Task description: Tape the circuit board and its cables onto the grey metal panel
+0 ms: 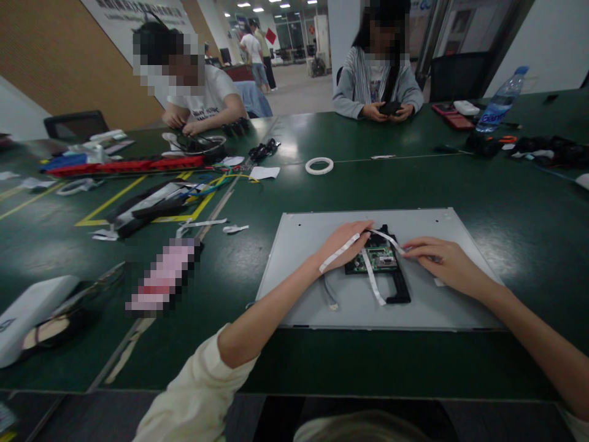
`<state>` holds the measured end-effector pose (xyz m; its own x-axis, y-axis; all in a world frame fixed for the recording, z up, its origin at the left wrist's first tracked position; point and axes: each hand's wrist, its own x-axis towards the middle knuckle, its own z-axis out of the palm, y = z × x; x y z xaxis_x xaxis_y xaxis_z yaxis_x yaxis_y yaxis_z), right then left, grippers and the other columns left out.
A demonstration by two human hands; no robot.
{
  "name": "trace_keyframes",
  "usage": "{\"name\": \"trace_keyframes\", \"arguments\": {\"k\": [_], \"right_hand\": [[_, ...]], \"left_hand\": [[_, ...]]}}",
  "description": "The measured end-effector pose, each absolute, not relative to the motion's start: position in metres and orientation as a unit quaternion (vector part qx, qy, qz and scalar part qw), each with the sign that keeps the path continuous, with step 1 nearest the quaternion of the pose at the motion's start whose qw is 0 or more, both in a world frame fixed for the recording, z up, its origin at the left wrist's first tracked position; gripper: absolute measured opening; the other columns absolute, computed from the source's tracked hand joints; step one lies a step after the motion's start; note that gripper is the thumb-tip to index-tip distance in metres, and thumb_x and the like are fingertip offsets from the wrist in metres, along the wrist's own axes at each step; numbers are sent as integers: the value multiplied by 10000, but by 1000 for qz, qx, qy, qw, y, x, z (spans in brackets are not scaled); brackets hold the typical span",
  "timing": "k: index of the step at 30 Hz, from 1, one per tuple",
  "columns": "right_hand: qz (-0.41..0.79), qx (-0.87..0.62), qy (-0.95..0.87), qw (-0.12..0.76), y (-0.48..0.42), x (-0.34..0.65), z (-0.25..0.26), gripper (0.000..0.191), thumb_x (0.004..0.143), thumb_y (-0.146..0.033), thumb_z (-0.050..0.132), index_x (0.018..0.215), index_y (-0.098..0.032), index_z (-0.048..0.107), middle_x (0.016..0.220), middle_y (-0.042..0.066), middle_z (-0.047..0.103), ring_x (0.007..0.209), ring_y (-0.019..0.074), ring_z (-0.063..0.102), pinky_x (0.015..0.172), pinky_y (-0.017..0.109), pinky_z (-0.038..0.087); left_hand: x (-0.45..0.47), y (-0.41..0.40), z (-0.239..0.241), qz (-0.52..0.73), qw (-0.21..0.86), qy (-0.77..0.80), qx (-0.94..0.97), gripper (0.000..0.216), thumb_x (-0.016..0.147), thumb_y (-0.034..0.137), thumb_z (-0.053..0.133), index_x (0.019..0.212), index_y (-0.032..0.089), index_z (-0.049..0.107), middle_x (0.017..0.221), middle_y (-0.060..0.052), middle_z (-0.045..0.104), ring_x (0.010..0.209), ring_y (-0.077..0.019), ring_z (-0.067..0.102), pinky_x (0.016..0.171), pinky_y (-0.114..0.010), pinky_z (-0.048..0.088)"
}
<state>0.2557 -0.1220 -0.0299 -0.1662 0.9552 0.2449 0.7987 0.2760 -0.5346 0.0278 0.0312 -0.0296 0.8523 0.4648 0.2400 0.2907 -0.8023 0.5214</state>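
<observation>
A large grey metal panel (294, 245) lies flat on the dark green table. On it rests a black plastic frame (401, 285) holding a green circuit board (368, 263). My left hand (343, 242) is at the frame's upper left, its fingers closed on one end of a white tape strip (389, 236); its fingertips are partly hidden. The strip's other end is pinched by my right hand (437, 258), to the right of the frame. Another strip of tape (339, 253) runs along the back of my left hand and wrist. A tape strip (372, 279) hangs across the board. A grey cable (329, 293) pokes out below my left wrist.
A white tape roll (319, 166) lies beyond the panel. At left are a phone (165, 273), a white device (37, 313), tape scraps (235, 229) and a black pouch (151, 205). A water bottle (501, 101) stands at far right. Two people sit across the table.
</observation>
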Motion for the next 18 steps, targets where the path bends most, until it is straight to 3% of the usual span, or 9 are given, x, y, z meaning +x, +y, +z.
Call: {"name": "trace_keyframes", "arguments": {"k": [5,9,14,18], "right_hand": [[132,-594,-741,284,-123,257,-30,259,877,-176,462,962,-247,696,1108,-5,642,981,165,612,864,351,512],[92,-599,-730,317,-125,254,-29,237,882,-198,470,1004,-216,672,1098,28,641,983,177,609,839,347,520],[76,-531,-789,298,-130,243,-22,280,897,-202,463,1109,-238,644,1166,48,606,1066,185,563,901,385,495],[75,-490,-822,279,-132,240,-22,330,887,-193,476,1185,-248,607,1218,60,577,1115,192,536,928,399,479]], "left_hand": [[24,34,-22,246,294,205,900,328,973,277,339,1251,194,492,1287,-72,552,1198,-160,505,1050,-350,387],[22,39,-12,285,264,245,888,201,928,287,438,990,176,594,1057,-63,601,1009,-169,566,922,-345,453],[15,43,-8,194,254,188,929,225,852,399,572,839,180,622,898,-36,577,883,-168,554,851,-340,453],[11,44,-6,153,277,162,935,158,807,341,628,822,184,627,929,-27,569,874,-161,553,838,-325,450]]}}
